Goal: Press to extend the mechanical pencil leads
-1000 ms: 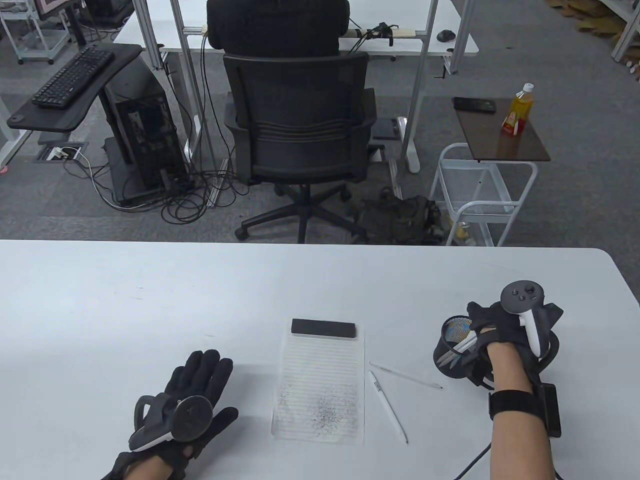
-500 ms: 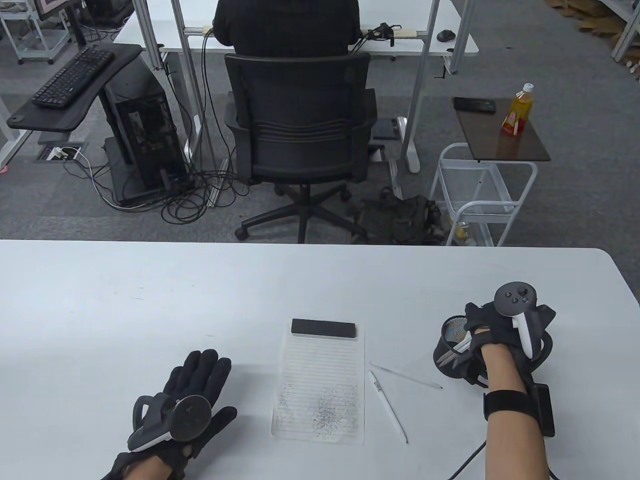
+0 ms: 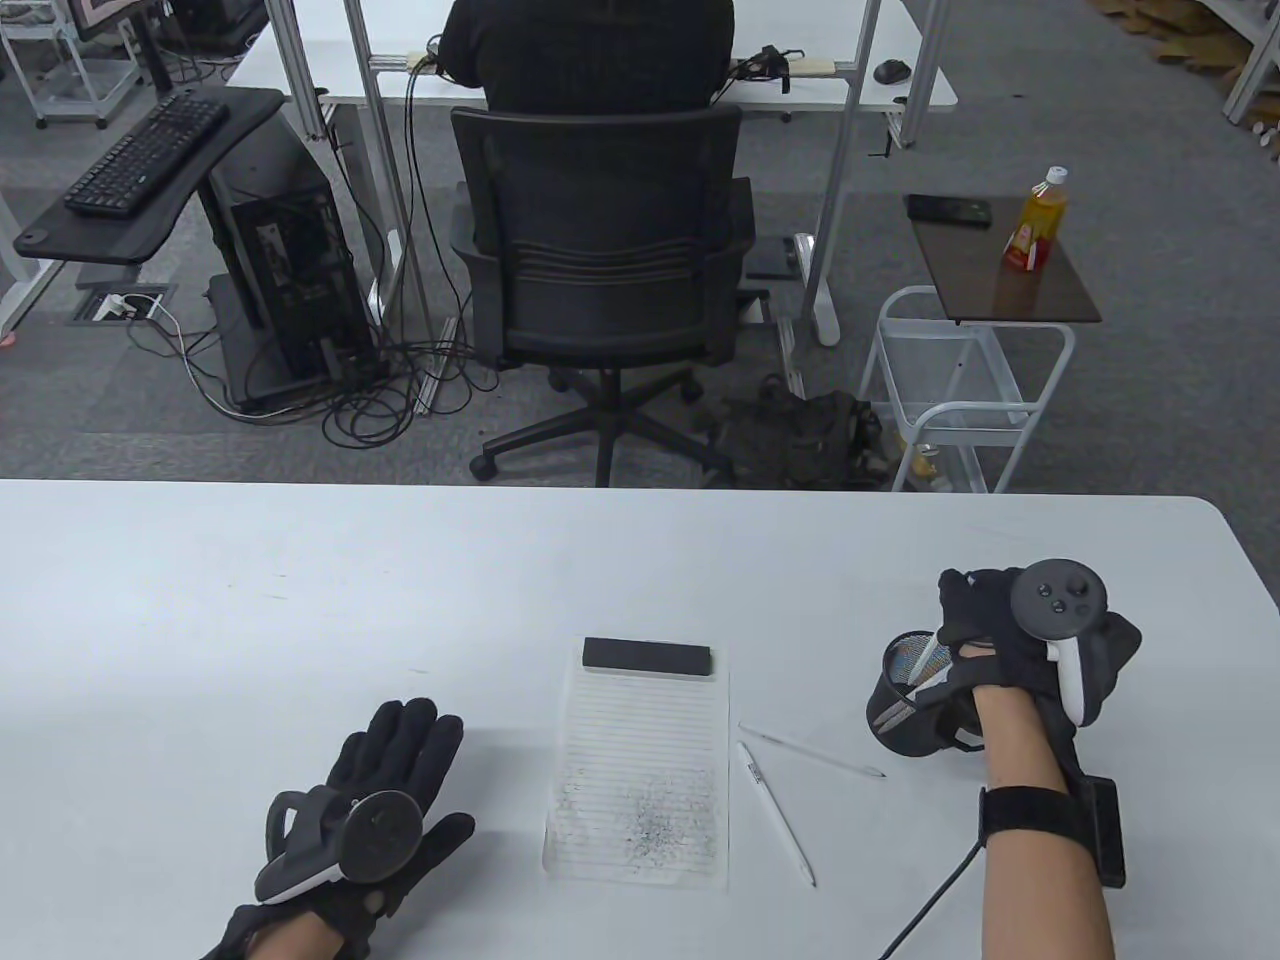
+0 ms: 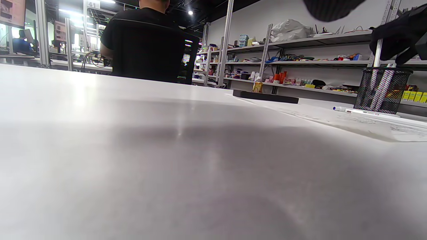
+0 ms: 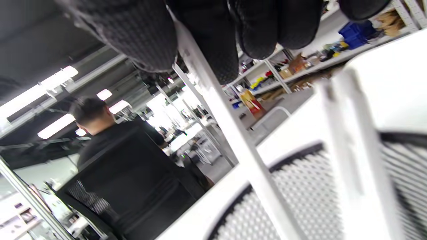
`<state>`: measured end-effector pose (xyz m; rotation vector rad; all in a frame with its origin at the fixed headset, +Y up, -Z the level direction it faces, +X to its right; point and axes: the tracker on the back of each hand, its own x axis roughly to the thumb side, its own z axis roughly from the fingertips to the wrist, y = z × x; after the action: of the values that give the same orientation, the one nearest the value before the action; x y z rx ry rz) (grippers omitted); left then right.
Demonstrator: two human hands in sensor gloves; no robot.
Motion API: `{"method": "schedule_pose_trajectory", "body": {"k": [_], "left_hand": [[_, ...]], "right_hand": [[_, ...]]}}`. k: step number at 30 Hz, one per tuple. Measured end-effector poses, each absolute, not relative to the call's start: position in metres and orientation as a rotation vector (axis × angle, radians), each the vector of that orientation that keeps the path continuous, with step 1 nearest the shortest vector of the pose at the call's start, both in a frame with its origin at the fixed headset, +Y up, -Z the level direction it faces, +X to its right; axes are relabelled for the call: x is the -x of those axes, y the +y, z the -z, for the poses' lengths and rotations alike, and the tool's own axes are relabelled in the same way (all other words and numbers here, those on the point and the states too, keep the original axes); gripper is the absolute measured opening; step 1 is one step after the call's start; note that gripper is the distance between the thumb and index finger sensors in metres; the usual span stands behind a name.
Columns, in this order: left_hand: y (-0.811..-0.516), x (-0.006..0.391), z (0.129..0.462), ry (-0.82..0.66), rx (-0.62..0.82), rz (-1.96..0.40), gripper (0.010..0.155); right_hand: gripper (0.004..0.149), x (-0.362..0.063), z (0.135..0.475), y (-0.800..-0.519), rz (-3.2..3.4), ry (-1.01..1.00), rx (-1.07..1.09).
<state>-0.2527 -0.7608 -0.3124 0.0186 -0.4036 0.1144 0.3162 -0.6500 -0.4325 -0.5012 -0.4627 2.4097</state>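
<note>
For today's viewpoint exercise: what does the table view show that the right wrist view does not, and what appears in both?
Only the table view shows the left hand resting flat on the table, the lined pad and two white pencils lying beside it. Only the right wrist view shows fingertips pinching a white pencil close up. Both show the mesh pen cup and the right hand.

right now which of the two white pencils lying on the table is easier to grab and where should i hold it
Probably the longer white pencil, beside the notepad: it lies flat and apart from the thinner pencil, with bare table on both sides. Come from above and pinch it at mid-barrel across its width, fingers on its two long sides. The right hand is nearer but busy at the mesh cup.
</note>
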Motion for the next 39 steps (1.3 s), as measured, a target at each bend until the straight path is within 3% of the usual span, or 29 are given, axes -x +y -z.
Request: {"method": "schedule_pose_trajectory", "body": {"k": [7,14,20,26,31,39], "left_hand": [[-0.76,0.253,0.313,-0.412,-0.027,-0.122,0.089],[-0.761,0.251,0.312,-0.423,-0.022,-0.127,0.089],[-0.762,0.249,0.312,-0.437,-0.026,-0.13,0.089],[-0.762,0.248,0.312,-0.443,-0.02,-0.135,0.089],[-0.763,0.247,0.313,-0.445,-0.02,-0.135,0.089],[-0.764,0.247,0.312,-0.446,-0.017,-0.137,0.088]], "right_hand": [[0.043,-0.298,0.405,-0.612,-2.355,-0.645,0.307],[0.044,-0.254,0.384,-0.603,-2.192,-0.648,0.142],[0.045,-0.193,0.386,-0.644,-1.889,-0.348,-0.019],[0.045,-0.151,0.392,-0.687,-1.685,-0.144,-0.032],[0.045,-0.14,0.396,-0.715,-1.59,-0.059,-0.039],[0.045,-0.144,0.399,-0.734,-1.549,-0.034,-0.051]]}}
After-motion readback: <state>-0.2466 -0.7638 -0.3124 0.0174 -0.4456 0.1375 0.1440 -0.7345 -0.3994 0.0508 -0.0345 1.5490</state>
